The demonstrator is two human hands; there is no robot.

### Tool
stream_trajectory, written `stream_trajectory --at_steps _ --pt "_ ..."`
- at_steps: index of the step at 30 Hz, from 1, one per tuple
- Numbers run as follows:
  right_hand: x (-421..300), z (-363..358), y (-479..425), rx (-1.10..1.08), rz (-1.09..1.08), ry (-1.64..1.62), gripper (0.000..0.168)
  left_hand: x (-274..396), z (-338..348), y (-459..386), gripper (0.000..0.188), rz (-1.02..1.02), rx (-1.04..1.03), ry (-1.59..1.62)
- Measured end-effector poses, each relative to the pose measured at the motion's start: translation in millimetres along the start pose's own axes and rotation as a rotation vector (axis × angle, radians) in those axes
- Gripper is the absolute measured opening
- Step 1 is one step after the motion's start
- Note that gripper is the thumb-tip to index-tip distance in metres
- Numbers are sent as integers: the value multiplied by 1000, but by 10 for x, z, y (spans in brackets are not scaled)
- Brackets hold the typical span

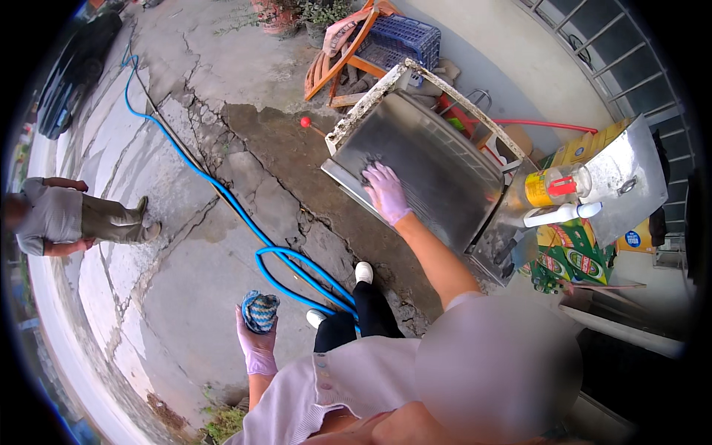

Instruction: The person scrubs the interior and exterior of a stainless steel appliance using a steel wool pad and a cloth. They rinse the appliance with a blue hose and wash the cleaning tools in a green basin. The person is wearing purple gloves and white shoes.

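My right hand [387, 194], in a thin pink-purple glove, presses a dark, wiry scouring pad [371, 164] against a stainless-steel panel [428, 161]. The fingers lie over the pad and hide part of it. Dark, wet-looking smears and streaks mark the steel around the hand. A chipped white metal frame [361, 114] stands along the panel's far side. Lower left, my left hand [257, 342], gloved the same way, holds a bunched blue-and-cream striped cloth [260, 311] above the concrete, away from the panel.
A bottle with a yellow label [542, 186] and a white bottle [562, 214] rest right of the panel. A blue hose [222, 189] runs over cracked concrete to my feet. Another person [61, 217] stands left. Behind the frame are a blue crate [403, 41] and wooden chair [350, 55].
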State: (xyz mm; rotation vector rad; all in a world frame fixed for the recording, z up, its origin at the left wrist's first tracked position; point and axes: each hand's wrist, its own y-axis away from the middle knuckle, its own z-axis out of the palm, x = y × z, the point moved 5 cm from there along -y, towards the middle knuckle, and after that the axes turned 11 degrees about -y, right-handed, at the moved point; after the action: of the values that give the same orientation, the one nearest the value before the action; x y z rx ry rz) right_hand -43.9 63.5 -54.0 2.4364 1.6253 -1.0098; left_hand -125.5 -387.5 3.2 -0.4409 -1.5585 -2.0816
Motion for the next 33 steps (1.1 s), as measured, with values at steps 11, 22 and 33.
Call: stream_trajectory --at_steps 11,22,33 --pt "-93 -574 1478 105 348 173 43 -165 -130 -326 42 -107 -171 -81" --pt "1104 -986 999 539 710 579 69 -213 -186 -475 42 -141 -183 -154" --pt "1105 -1049 611 461 438 487 58 10 -38 -302 44 -6 -182 -164"
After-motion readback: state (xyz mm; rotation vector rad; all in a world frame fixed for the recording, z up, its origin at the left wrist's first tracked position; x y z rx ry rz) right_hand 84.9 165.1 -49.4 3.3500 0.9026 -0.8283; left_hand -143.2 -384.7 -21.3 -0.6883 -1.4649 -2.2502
